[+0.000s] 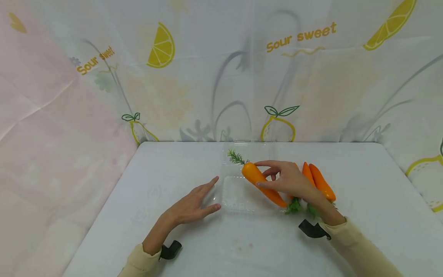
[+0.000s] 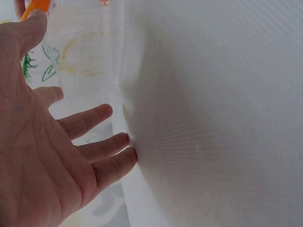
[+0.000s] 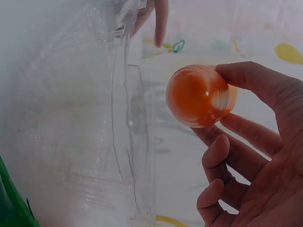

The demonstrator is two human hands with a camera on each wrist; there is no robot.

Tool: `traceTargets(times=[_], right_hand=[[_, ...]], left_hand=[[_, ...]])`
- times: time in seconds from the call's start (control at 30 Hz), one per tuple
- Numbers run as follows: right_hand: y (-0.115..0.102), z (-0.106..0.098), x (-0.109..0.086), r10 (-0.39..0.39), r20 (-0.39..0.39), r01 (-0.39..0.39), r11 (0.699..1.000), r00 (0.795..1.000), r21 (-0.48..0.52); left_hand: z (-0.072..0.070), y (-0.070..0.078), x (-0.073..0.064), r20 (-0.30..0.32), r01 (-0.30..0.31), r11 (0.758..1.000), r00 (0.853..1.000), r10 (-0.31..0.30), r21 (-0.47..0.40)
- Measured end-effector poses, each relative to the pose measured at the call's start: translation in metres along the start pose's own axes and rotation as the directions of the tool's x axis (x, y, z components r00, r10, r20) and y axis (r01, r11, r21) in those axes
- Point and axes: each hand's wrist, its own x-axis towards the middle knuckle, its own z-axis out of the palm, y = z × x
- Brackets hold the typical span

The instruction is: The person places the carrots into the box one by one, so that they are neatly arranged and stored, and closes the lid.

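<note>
An orange toy carrot [image 1: 264,185] with a feathery green top is pinched between the thumb and fingers of my right hand [image 1: 288,177]. It slants over a clear plastic box [image 1: 238,196] with its lid raised at the back. In the right wrist view the carrot [image 3: 196,97] appears end-on, held above the box [image 3: 120,94]. My left hand [image 1: 192,206] lies just left of the box, fingers spread and holding nothing. The left wrist view shows that hand's palm [image 2: 42,156], with fingertips near the white tabletop and the box wall [image 2: 90,52].
More orange carrots [image 1: 322,182] with green leaves [image 1: 294,206] lie right of the box, partly behind my right hand and wrist. A white table [image 1: 166,165] ends at a printed cloth backdrop [image 1: 207,88] with lemon drawings.
</note>
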Motion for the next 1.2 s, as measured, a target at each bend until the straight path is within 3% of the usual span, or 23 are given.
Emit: traceTargets(times=[0.2, 0.5, 0.73, 0.93, 1.2], right_hand=[[0.000, 0.008, 0.003, -0.086, 0.026, 0.087, 0.996, 0.996, -0.019], [-0.001, 0.022, 0.005, -0.105, 0.108, 0.112, 0.992, 0.989, -0.060], [-0.001, 0.030, 0.009, -0.187, 0.137, 0.199, 0.977, 0.973, -0.081], [-0.002, 0.034, 0.011, -0.208, 0.182, 0.233, 0.964, 0.961, -0.131], [-0.001, 0.039, 0.010, -0.223, 0.245, 0.257, 0.959, 0.944, -0.119]], left_hand=[[0.000, 0.000, 0.000, 0.001, -0.003, 1.000, 1.000, 0.003, 0.001], [-0.001, -0.001, 0.001, 0.011, 0.001, 1.000, 1.000, -0.001, 0.014], [0.000, -0.002, 0.002, 0.020, 0.020, 1.000, 1.000, -0.021, 0.015], [-0.001, -0.001, 0.002, 0.026, 0.036, 0.999, 0.999, -0.037, 0.022], [0.000, 0.000, 0.001, 0.029, 0.058, 0.998, 0.998, -0.059, 0.016]])
